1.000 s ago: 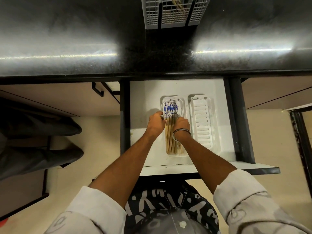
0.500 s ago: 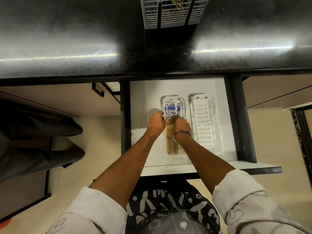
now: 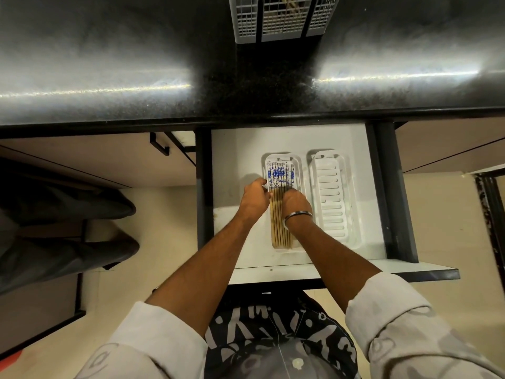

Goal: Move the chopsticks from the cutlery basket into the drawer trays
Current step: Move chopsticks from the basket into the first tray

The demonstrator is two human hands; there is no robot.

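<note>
Over the last second almost nothing shifts: my left hand (image 3: 254, 196) and my right hand (image 3: 296, 202) stay low over the left tray (image 3: 297, 170), only nudging a little along the sticks. I take that as tidying, not carrying; this batch is already delivered and I am squaring it up.

The chopsticks (image 3: 278, 220) lie flat and side by side in that tray, patterned blue-and-white ends toward the counter edge, plain wooden tips toward the drawer front. My left fingers are curled at the bundle's left side, my right fingers press down on its middle; whether either hand actually pinches a stick, I cannot tell.

The right tray (image 3: 332, 198), just beside the first in the open drawer (image 3: 235, 160), holds nothing. On the counter (image 3: 109, 64), at its far edge, the cutlery basket (image 3: 281, 20) has a few sticks showing in its middle compartment, so more trips are probably needed.
</note>
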